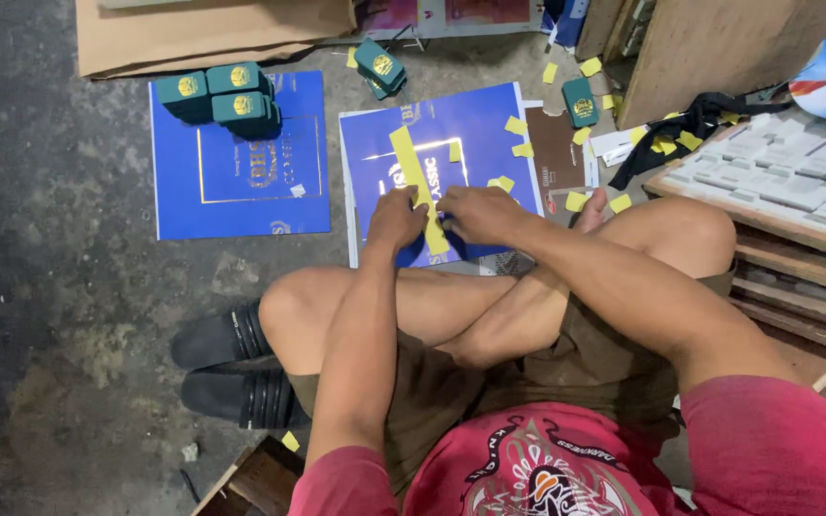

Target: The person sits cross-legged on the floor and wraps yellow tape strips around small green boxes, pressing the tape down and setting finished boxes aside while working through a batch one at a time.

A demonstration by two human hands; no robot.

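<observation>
Yellow strip (pixel 419 189) under both hands.

So the whole setup sits on a rough, stained grey concrete floor (pixel 69 287). Lying flat on it: a blue printed cardboard sheet (pixel 241 191) with small teal boxes (pixel 227 93) stacked at its top edge, a second blue printed sheet (pixel 475 129) beside it, scattered little yellow paper scraps (pixel 576 202), brown kraft paper (pixel 212 33) up top, and black slide sandals (pixel 231 368).
</observation>
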